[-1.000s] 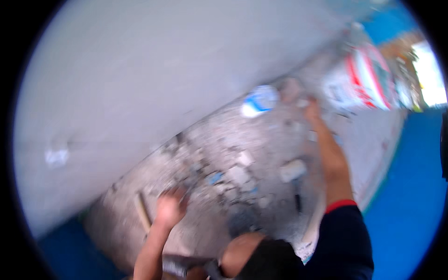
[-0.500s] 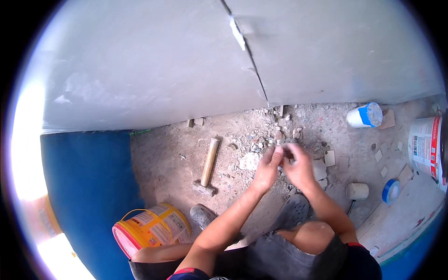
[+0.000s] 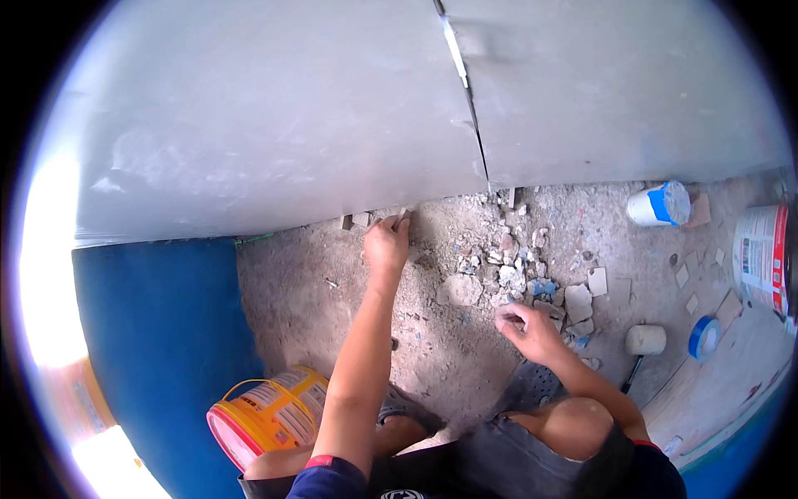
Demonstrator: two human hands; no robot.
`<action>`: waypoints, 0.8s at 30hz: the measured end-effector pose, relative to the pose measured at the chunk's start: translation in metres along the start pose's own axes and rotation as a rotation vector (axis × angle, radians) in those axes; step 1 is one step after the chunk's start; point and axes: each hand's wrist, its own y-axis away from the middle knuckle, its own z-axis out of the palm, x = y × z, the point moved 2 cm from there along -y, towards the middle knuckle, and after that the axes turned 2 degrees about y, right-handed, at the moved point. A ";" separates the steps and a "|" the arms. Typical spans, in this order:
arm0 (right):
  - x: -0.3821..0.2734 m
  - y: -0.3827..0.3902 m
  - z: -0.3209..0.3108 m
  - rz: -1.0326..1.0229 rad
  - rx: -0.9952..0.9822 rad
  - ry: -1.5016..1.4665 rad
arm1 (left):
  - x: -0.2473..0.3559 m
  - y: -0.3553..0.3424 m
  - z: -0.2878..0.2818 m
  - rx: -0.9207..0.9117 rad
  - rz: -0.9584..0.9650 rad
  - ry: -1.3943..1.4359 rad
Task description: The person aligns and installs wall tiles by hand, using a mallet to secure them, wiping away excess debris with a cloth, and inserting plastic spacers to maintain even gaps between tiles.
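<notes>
My left hand (image 3: 386,245) is raised to the foot of the pale grey wall (image 3: 291,125), its fingers pinched on a small grey piece (image 3: 402,218), near other small pieces standing along the wall's base. My right hand (image 3: 532,333) hangs over the right edge of the heap of broken plaster and rubble (image 3: 509,279), with thumb and fingers curled together; what they hold, if anything, is unclear. The wooden-handled hammer seen earlier on the floor is hidden by my left arm.
A yellow bucket (image 3: 266,412) lies tipped at lower left beside a blue panel (image 3: 162,312). At right are a blue-banded white container (image 3: 648,206), a white bucket (image 3: 756,254), a blue tape roll (image 3: 704,337), a mallet-like tool (image 3: 647,339) and loose square chips (image 3: 597,281).
My view swung leftward from a blurred angle. Since half a second ago my hands have parted: the left moved up-left to the wall's base, the right slightly down over the rubble.
</notes>
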 end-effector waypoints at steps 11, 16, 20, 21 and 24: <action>-0.001 0.003 0.011 0.080 -0.004 -0.005 | 0.011 0.000 0.022 0.126 0.068 0.016; 0.003 0.001 0.018 0.006 -0.016 0.077 | 0.013 0.000 0.024 0.112 0.062 -0.076; -0.003 -0.002 0.022 -0.004 -0.012 0.109 | 0.007 -0.003 0.023 0.092 0.058 -0.082; -0.005 -0.002 0.027 0.019 -0.033 0.082 | 0.005 -0.005 0.022 0.054 0.049 -0.058; -0.007 -0.003 0.030 0.026 -0.028 0.047 | 0.004 -0.009 0.023 0.037 0.009 -0.049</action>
